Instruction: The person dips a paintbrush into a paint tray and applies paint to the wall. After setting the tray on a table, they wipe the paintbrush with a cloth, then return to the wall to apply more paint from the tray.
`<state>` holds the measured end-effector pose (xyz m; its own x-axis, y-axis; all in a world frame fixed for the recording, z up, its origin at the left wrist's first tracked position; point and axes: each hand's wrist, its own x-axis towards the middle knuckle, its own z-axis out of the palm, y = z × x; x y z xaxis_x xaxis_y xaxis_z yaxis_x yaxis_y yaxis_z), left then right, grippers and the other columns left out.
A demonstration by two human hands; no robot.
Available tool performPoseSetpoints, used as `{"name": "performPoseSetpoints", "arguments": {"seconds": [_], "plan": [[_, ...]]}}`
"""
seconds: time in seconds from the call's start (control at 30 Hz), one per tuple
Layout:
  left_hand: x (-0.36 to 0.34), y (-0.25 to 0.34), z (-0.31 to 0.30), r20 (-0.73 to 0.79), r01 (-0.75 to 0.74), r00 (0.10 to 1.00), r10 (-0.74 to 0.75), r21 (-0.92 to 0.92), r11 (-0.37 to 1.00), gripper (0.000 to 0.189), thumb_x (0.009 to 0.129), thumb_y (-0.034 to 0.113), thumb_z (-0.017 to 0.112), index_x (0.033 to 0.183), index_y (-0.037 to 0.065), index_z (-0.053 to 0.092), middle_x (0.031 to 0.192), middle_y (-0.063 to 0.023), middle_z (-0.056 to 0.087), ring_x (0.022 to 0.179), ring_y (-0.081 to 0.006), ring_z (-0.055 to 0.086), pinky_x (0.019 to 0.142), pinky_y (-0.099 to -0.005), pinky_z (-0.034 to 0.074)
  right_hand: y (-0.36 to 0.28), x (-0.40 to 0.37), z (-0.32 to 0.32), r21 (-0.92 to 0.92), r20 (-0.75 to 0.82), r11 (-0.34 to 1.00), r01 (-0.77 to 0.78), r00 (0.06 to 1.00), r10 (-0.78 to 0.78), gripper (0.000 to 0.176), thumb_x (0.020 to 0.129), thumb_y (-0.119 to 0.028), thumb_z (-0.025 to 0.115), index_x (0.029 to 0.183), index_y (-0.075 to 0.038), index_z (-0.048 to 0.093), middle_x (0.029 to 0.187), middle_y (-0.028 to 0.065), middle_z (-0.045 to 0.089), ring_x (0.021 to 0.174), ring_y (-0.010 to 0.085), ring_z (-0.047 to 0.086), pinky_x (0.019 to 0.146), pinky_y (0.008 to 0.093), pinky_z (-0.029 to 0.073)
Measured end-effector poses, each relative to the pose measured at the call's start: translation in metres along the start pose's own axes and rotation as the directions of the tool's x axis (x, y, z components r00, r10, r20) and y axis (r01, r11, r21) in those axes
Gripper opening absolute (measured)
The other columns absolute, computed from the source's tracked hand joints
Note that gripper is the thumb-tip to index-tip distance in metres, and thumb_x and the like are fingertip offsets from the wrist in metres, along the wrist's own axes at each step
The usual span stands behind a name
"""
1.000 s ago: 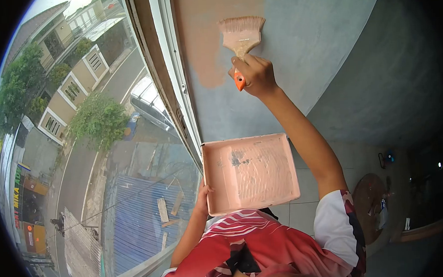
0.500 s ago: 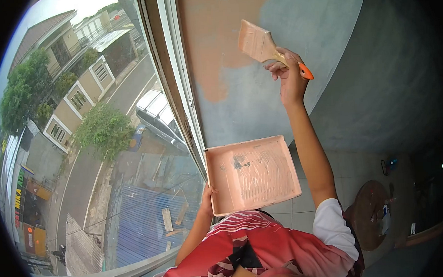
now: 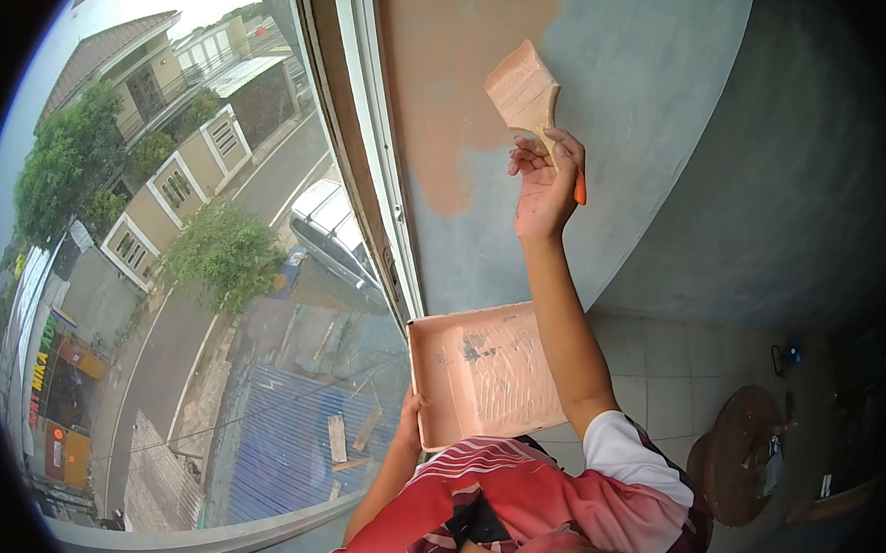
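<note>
"Paintbrush, where is it?"
"In front of the grey wall with its salmon patch. Pale square floor tiles too. Right grip pinches the orange-ended handle."
"Any writing?"
"Sign outside reads 'MIKA'."
"Left grip?"
"Clasping the ridged, pink-coated tray by its edge."

White car near leafy tree

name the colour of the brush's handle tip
The handle tip is orange, clearest in the head view.
</note>
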<state>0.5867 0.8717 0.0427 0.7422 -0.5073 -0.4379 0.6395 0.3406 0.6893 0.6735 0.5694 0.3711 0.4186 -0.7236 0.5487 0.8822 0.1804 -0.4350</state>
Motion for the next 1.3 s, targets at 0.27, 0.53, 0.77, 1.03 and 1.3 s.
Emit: {"name": "performPoseSetpoints", "arguments": {"seconds": [0.27, 0.53, 0.77, 1.03, 1.3], "plan": [[-0.009, 0.009, 0.009, -0.042, -0.007, 0.999, 0.007, -0.014, 1.000, 0.078, 0.070, 0.012, 0.054, 0.146, 0.008, 0.042, 0.119, -0.0111, 0.057, 0.105, -0.0263, 0.060, 0.089, -0.0386, 0.053, 0.036, -0.044, -0.004, 0.108, -0.041, 0.994, -0.030, 0.999, 0.034, 0.027, 0.098, -0.027, 0.043, 0.114, -0.006, 0.049, 0.089, 0.0209, 0.068, 0.072, 0.0257, 0.063, 0.066, 0.0364, 0.051], [-0.006, 0.015, 0.001, -0.084, 0.022, 0.996, -0.020, 0.014, 1.000, 0.074, 0.070, 0.012, 0.054, 0.143, 0.007, 0.045, 0.117, -0.0110, 0.057, 0.104, -0.0252, 0.059, 0.089, -0.0366, 0.052, 0.058, -0.026, -0.018, 0.204, 0.139, 0.977, 0.057, 0.987, -0.087, 0.026, 0.091, -0.023, 0.044, 0.111, -0.006, 0.046, 0.090, 0.0259, 0.068, 0.075, 0.0322, 0.065, 0.069, 0.0414, 0.054], [0.008, 0.006, -0.023, -0.126, 0.075, 0.990, -0.069, 0.040, 0.996, 0.070, 0.071, 0.013, 0.053, 0.140, 0.007, 0.047, 0.108, -0.0117, 0.058, 0.093, -0.0261, 0.061, 0.081, -0.0389, 0.055, 0.103, 0.003, -0.040, 0.273, 0.103, 0.957, 0.096, 0.986, -0.128, 0.024, 0.089, -0.023, 0.045, 0.105, -0.005, 0.048, 0.091, 0.0290, 0.069, 0.076, 0.0365, 0.068, 0.070, 0.0440, 0.057], [0.001, 0.020, -0.016, -0.247, 0.175, 0.958, -0.144, 0.108, 0.979, 0.061, 0.070, 0.017, 0.054, 0.130, 0.006, 0.051, 0.105, -0.0128, 0.059, 0.093, -0.0273, 0.062, 0.081, -0.0405, 0.055, 0.152, 0.015, -0.055, 0.386, -0.109, 0.920, 0.071, 0.994, -0.031, 0.025, 0.090, -0.027, 0.047, 0.105, -0.008, 0.053, 0.088, 0.0279, 0.071, 0.069, 0.0360, 0.069, 0.065, 0.0423, 0.057], [-0.014, 0.033, 0.015, -0.257, 0.024, 0.966, 0.030, 0.203, 0.979, 0.041, 0.071, 0.025, 0.056, 0.105, 0.003, 0.062, 0.088, -0.0131, 0.063, 0.079, -0.0284, 0.064, 0.073, -0.0417, 0.056, 0.155, -0.033, -0.056, 0.367, -0.274, 0.913, 0.179, 0.959, -0.077, 0.024, 0.092, -0.026, 0.046, 0.107, -0.009, 0.055, 0.091, 0.0290, 0.072, 0.075, 0.0384, 0.073, 0.067, 0.0421, 0.060]]}}
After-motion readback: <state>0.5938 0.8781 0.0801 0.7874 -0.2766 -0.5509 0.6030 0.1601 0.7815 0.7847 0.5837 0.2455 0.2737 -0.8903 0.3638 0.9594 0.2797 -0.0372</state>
